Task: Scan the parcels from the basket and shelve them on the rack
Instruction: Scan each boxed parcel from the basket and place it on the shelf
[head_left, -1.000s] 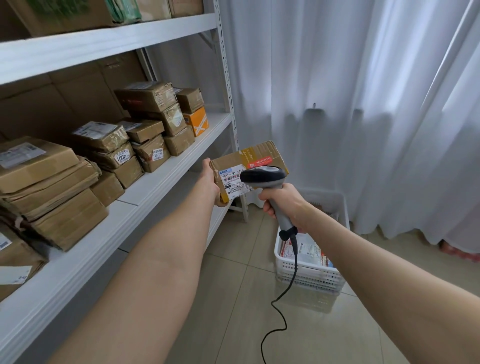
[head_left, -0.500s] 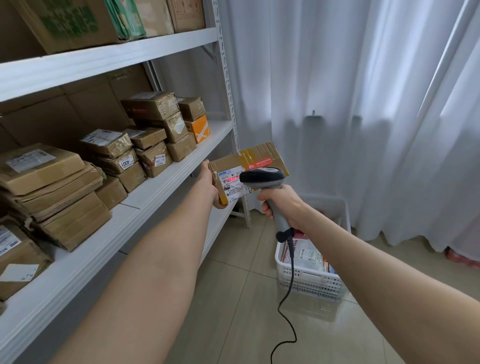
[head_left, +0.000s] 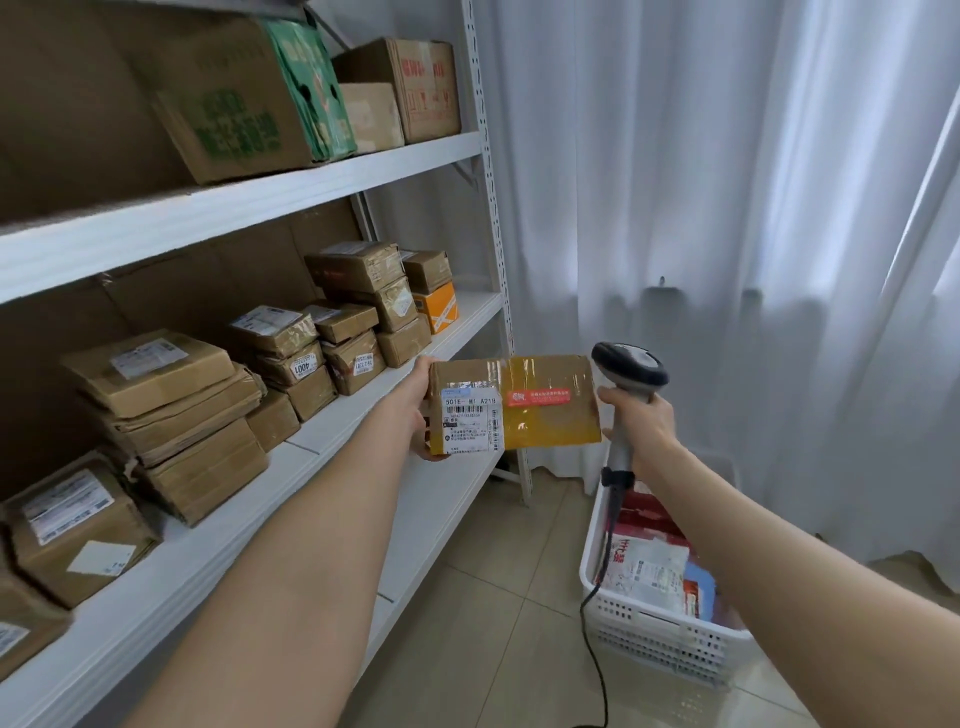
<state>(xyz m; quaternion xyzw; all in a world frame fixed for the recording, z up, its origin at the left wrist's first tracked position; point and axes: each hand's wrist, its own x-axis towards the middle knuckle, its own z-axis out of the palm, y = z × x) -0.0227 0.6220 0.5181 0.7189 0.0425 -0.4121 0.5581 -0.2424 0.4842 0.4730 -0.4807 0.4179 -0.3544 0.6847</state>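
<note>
Rack (head_left: 234, 208) at left already carries many boxes (head_left: 156, 374); basket (head_left: 665, 639) on the floor at right holds several more parcels (so work seems partly done). Left hand (head_left: 415, 400) clamps one parcel (head_left: 545, 415) by its end, near the middle shelf (head_left: 337, 431), unshelved. Right hand (head_left: 639, 421) is curled round the scanner (head_left: 628, 364) handle.
</note>
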